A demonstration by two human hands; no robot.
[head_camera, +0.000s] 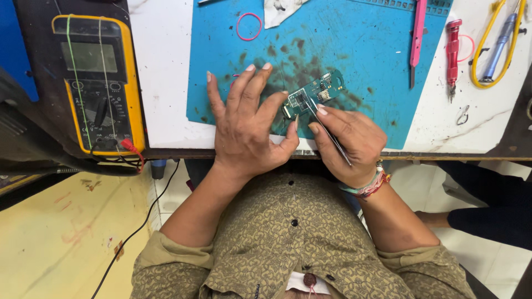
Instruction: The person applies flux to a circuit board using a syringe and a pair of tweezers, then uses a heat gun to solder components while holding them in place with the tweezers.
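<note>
A small green circuit board (pixel 316 93) lies on a stained blue work mat (pixel 354 44). My left hand (pixel 246 124) rests flat on the mat just left of the board, fingers spread, with a fingertip touching the board's near corner. My right hand (pixel 346 141) pinches thin metal tweezers (pixel 327 130), their tip resting on the board's centre. Beaded bracelets circle my right wrist.
A yellow multimeter (pixel 97 83) with a red lead sits at the left. A pink rubber band (pixel 249 26), a pink pry tool (pixel 417 36), a red screwdriver (pixel 453 50) and yellow-handled scissors (pixel 496 41) lie along the back and right. The table edge (pixel 443 156) runs below my hands.
</note>
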